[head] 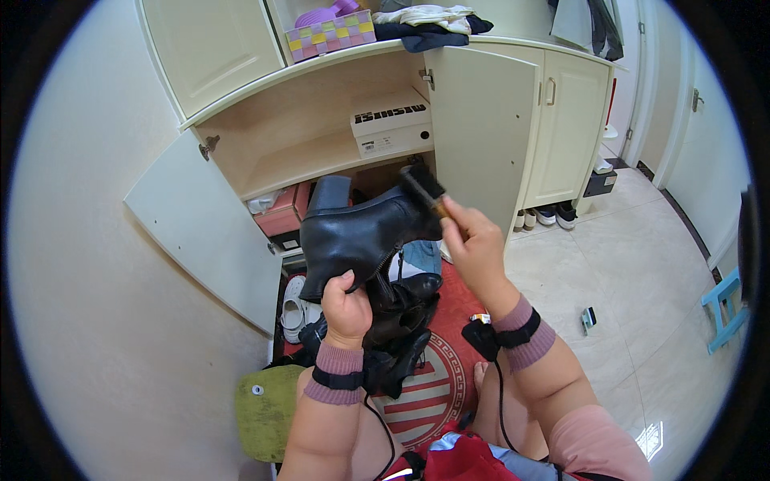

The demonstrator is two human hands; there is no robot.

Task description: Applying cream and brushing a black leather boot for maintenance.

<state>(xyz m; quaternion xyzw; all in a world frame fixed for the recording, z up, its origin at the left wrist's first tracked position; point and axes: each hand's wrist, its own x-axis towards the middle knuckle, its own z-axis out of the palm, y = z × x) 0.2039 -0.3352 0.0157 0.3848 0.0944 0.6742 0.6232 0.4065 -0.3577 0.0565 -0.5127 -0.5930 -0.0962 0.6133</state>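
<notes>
A black leather ankle boot (355,237) with a block heel and a side zip is held up sideways, sole towards the cabinet. My left hand (349,309) grips it by the shaft, thumb on the outside. In my right hand (478,252) is a brush (424,185) with dark bristles and a wooden handle. Its head overlaps the boot's toe; whether the bristles touch the leather I cannot tell. Below the held boot, several dark boots (409,349) lie heaped on a red patterned mat (451,324).
Ahead, a cabinet stands with its left door (204,234) and right door (481,132) swung out. Its shelf holds a white shoe box (391,129), with a pink box (286,213) lower down. White clogs (295,306), a green stool (267,415) and a blue stool (722,309) are nearby.
</notes>
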